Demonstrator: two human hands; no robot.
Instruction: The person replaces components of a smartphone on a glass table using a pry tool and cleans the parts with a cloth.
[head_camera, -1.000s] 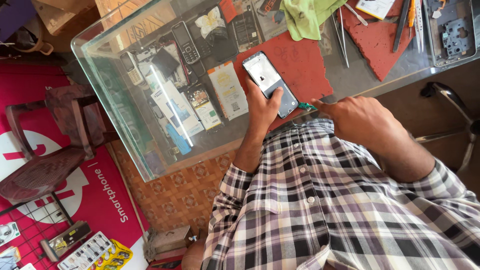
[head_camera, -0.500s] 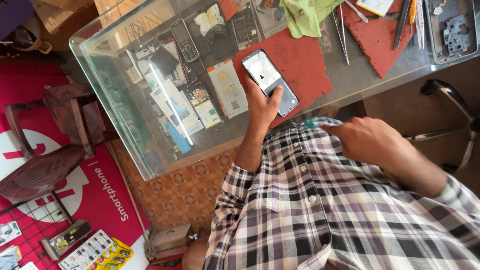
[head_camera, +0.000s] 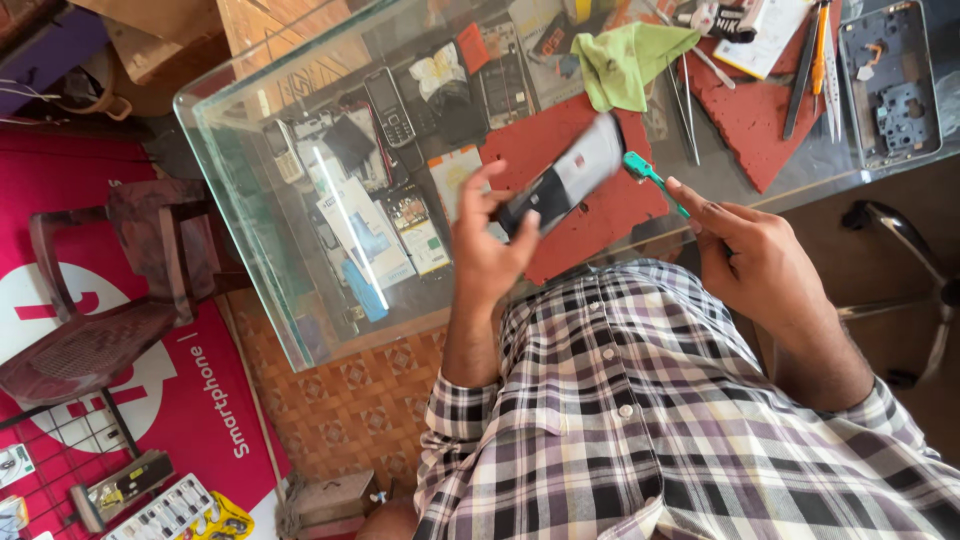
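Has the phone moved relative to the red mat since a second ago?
Yes. The phone, in the left hand, has lifted and tilted, blurred, toward the red mat's far edge near the green cloth.

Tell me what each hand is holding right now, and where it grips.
The left hand holds a phone by its lower end, blurred. The right hand pinches a green-handled tool by its near end.

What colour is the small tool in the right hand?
Teal-green tool, held in the right hand; head view.
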